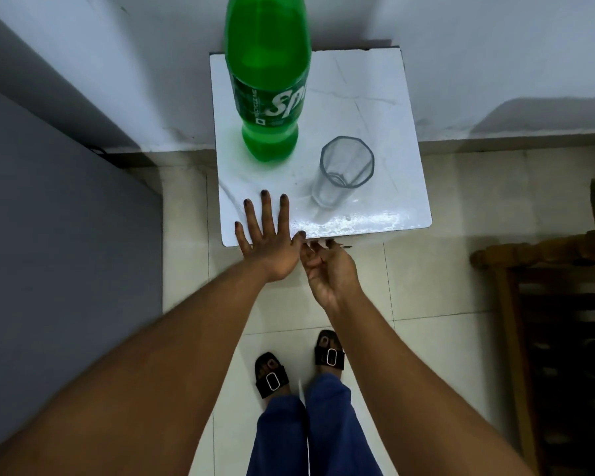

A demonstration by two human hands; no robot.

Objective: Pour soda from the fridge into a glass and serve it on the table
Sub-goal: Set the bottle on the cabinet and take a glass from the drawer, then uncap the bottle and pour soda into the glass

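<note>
A tall green soda bottle (268, 80) stands upright on the left part of a small white table (385, 97); its cap is out of frame. To its right stands a clear glass (344, 170), upright and with nothing in it. My left hand (270, 242) lies flat with fingers spread on the table's near left corner, short of the bottle. My right hand (327, 269) hovers just below the table's front edge, palm turned up, fingers loosely curled, holding nothing. Neither hand touches the bottle or the glass.
The table stands against a white wall. A grey surface (49, 252) fills the left side. A wooden piece of furniture (547, 321) stands at the right. Pale floor tiles and my feet in black sandals (303, 362) are below.
</note>
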